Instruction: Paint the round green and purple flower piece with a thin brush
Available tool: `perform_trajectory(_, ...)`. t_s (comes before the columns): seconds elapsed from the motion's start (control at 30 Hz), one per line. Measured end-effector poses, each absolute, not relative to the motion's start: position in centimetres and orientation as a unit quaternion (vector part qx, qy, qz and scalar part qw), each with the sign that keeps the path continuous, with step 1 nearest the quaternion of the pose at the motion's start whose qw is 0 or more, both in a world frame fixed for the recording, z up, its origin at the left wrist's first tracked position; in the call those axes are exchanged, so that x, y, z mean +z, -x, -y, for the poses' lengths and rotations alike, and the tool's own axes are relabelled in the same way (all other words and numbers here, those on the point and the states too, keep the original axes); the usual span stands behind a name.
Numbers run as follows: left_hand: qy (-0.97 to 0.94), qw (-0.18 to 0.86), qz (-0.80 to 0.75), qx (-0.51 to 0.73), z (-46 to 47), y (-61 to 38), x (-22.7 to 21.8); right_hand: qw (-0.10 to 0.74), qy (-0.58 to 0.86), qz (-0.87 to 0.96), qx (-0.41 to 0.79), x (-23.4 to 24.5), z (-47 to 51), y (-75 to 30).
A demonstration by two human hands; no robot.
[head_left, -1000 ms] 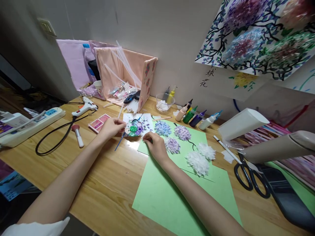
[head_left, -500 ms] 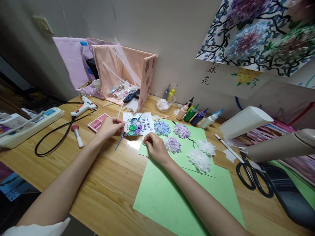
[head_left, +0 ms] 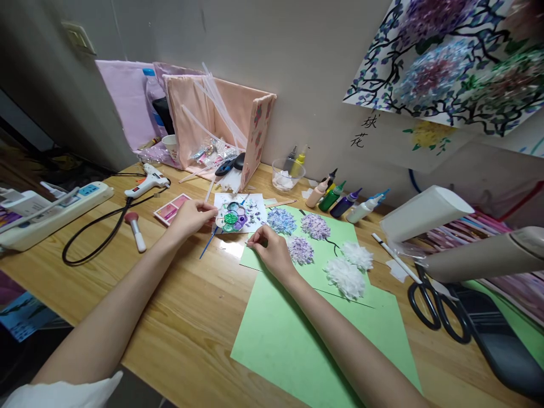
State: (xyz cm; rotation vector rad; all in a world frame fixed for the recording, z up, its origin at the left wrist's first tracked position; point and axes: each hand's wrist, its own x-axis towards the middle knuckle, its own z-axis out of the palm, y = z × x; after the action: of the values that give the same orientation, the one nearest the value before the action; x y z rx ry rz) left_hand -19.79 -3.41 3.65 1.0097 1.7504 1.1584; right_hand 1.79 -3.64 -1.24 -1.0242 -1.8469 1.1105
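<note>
My left hand [head_left: 192, 216] pinches the left rim of a small flower-shaped paint palette [head_left: 233, 217] holding green and purple paint, which rests on a stained white sheet. A blue paintbrush [head_left: 208, 242] slants just below that hand. My right hand [head_left: 268, 247] lies on the near left corner of a green paper sheet [head_left: 340, 235], its fingers pinched together on something too small to make out. On that sheet sit purple and blue tissue flowers [head_left: 300, 250] and two white ones [head_left: 345, 277]. A larger green sheet [head_left: 314, 345] lies under my right forearm.
A glue gun [head_left: 147, 182], power strip [head_left: 51, 211], makeup brush [head_left: 136, 231] and pink compact [head_left: 172, 208] lie at left. A pink fabric box [head_left: 221, 130] stands behind. Paint bottles [head_left: 335, 198], a bowl [head_left: 284, 174], scissors [head_left: 437, 309] and paper rolls [head_left: 425, 212] crowd the right.
My right hand has crept slightly back along the green sheet's edge, staying pinched. My left hand keeps its hold on the palette. The view has shifted a little.
</note>
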Motion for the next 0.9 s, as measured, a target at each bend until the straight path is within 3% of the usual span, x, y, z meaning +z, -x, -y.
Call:
perform_trajectory(0.27,-0.410,0.382,-0.693,0.453,3.5,19.6,3.9,0.340,0.365,0.747,0.439,-1.4,3.6,-2.0)
perform_trajectory(0.47,-0.394,0.394,-0.691,0.460,3.7,19.4,4.3,0.354,0.389,0.788,0.320,-1.4,3.9,-1.8)
perform_trajectory(0.7,-0.403,0.379,-0.702,0.449,3.8,19.3,4.7,0.343,0.343,0.818,0.309,-1.1,4.2,-1.9)
perform_trajectory(0.9,-0.402,0.374,-0.703,0.452,3.9,19.1,4.9,0.381,0.384,0.796,0.271,-1.1,4.4,-1.7)
